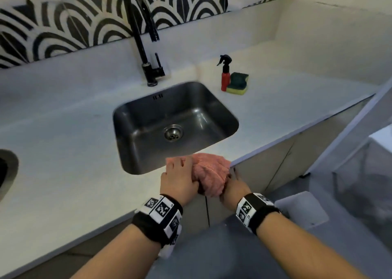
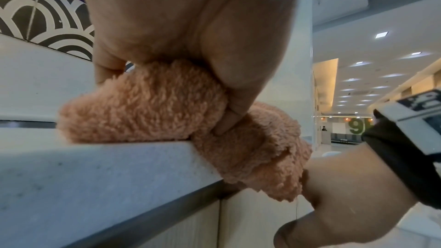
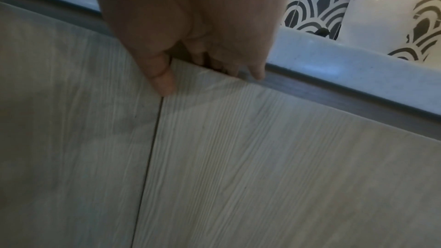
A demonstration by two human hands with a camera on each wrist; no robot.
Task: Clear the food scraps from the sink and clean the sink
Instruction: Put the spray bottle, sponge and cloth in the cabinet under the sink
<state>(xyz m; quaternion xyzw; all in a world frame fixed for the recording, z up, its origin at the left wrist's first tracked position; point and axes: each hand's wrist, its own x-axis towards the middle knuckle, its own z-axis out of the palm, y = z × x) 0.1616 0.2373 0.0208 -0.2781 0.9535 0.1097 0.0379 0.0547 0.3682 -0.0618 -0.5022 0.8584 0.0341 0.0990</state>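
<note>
The steel sink (image 1: 148, 117) is set in the white counter, and I see no scraps around its drain (image 1: 174, 132). My left hand (image 1: 180, 177) grips a bunched pink cloth (image 1: 210, 172) that lies over the counter's front edge. The left wrist view shows the cloth (image 2: 143, 105) squeezed under the left hand (image 2: 214, 44). Just right of it, my right hand (image 1: 234, 185) holds the top corner of a cabinet door (image 1: 265, 168). Close up, the right hand (image 3: 190, 44) has fingers hooked behind the door (image 3: 262, 157) and the thumb on its front.
A black faucet (image 1: 140, 34) rises behind the sink. A red spray bottle (image 1: 225, 75) and a green-yellow sponge (image 1: 238, 82) stand at the back right of the counter (image 1: 63, 151). A grey container (image 1: 301, 208) sits on the floor at the right.
</note>
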